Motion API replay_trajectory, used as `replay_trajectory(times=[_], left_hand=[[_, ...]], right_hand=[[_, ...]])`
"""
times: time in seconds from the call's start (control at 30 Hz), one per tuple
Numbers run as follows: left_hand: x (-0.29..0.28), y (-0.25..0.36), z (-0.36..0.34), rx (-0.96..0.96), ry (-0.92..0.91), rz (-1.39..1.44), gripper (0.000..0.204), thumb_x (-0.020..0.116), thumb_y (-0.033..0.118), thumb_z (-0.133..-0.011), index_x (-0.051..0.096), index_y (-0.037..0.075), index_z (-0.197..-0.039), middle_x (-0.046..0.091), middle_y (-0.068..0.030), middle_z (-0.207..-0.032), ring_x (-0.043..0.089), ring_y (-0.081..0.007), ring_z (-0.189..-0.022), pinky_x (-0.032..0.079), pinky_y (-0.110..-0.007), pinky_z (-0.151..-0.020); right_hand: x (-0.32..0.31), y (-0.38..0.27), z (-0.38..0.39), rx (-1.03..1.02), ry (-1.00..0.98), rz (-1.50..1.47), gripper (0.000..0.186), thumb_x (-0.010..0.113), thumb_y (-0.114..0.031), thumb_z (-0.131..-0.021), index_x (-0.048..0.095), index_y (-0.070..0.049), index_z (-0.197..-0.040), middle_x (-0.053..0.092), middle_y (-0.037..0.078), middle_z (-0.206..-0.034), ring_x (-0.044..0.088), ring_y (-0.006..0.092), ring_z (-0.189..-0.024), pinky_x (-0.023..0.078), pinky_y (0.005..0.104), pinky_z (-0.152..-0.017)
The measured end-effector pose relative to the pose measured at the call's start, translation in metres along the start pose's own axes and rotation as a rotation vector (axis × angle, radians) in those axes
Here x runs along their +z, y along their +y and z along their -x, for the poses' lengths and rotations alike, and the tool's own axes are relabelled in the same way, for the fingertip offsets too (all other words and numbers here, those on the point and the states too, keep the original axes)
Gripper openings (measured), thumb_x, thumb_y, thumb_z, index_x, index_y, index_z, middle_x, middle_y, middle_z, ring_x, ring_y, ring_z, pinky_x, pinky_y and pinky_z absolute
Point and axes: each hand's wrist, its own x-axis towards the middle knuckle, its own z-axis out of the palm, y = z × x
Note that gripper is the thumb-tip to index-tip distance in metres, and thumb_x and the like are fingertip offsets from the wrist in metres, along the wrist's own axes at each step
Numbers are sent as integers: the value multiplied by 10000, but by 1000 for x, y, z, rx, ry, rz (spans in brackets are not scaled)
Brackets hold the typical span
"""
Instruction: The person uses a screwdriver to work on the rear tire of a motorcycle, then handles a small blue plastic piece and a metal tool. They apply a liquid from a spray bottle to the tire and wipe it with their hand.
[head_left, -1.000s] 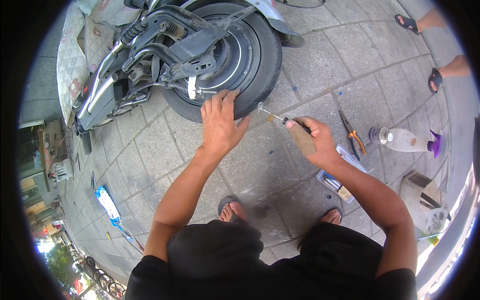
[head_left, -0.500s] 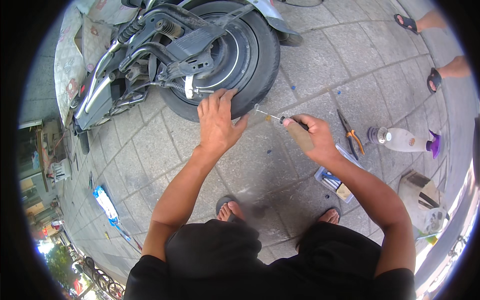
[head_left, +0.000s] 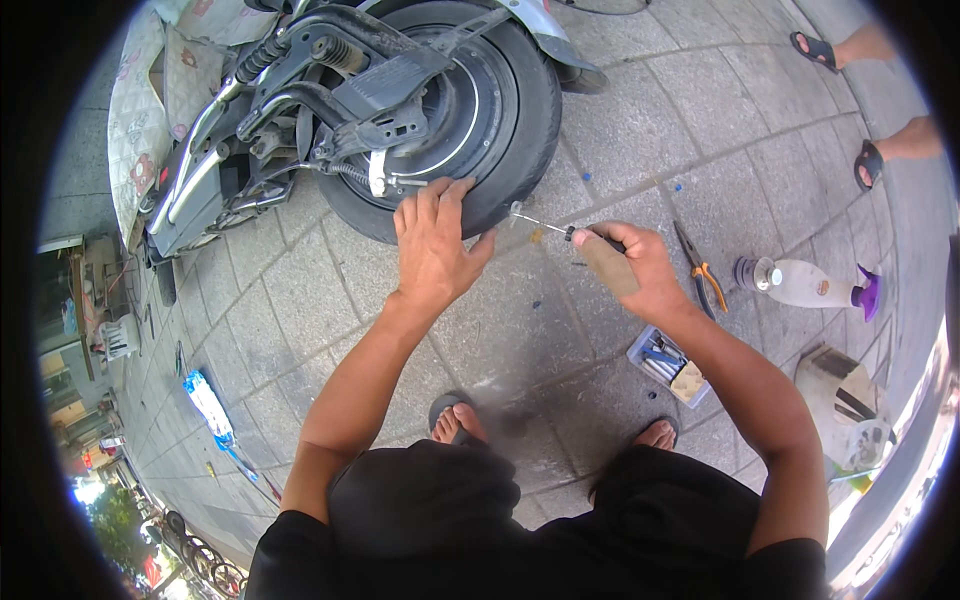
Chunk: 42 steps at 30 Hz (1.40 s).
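Note:
A scooter lies on its side on grey paving, its rear wheel with a black tyre (head_left: 530,110) facing me. My left hand (head_left: 432,240) rests flat with fingers spread on the tyre's lower edge. My right hand (head_left: 635,270) grips the brown handle of a thin metal-shafted tool (head_left: 545,224). The tool's tip points left and sits at the tyre, close to my left thumb. I squat over the spot, and my sandalled feet show below the hands.
Orange-handled pliers (head_left: 700,268) lie right of my right hand. A clear plastic bottle (head_left: 800,283) with a purple funnel lies beyond them. A small box of parts (head_left: 668,365) sits by my right forearm. Another person's sandalled feet (head_left: 868,160) stand at the upper right.
The view has shifted slightly. My right hand has brought the tool's tip closer to the tyre, while my left hand stays on the tyre.

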Motion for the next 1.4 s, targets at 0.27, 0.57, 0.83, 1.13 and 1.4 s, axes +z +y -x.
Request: replay_trajectory(times=[0.27,0.57,0.83,1.13,1.4], left_hand=[[1,0,0,-1,5,9,772,908,226,-790,573,93,-1472,543,-176,-1390,517,-371,-1245,404,-504,-1097],[2,-1,-1,5,26,8,788,925,223,-766,581,95,-1463,556,-179,-1367,531,-375,-1219,419,-503,-1073],[1,-1,-1,5,24,6,783,924,226,-765,586,97,-1460,559,-179,-1359,532,-371,-1205,421,-501,-1063],[1,-1,-1,8,25,3,775,920,237,-773,588,96,-1459,558,-175,-1352,530,-368,-1201,420,-502,-1062],[2,-2,0,-5,21,-5,779,917,239,-775,582,103,-1465,556,-170,-1348,527,-369,-1202,415,-501,-1074]], right_hand=[[-1,0,-1,-36,12,34,369,733,-322,-1044,780,34,-1128,734,67,-850,638,98,-809,535,301,-731],[7,8,-3,-86,20,-29,336,744,-302,-1045,774,31,-1082,692,21,-819,600,75,-777,505,284,-690],[-1,6,-5,14,8,-42,328,739,-291,-1049,773,34,-1079,692,15,-820,595,75,-789,504,283,-698],[3,10,-5,-18,22,-33,357,744,-319,-1047,776,33,-1099,708,22,-836,605,78,-802,519,287,-719],[2,8,-4,-27,19,-5,363,744,-328,-1051,773,32,-1087,705,19,-836,606,74,-808,518,288,-722]])
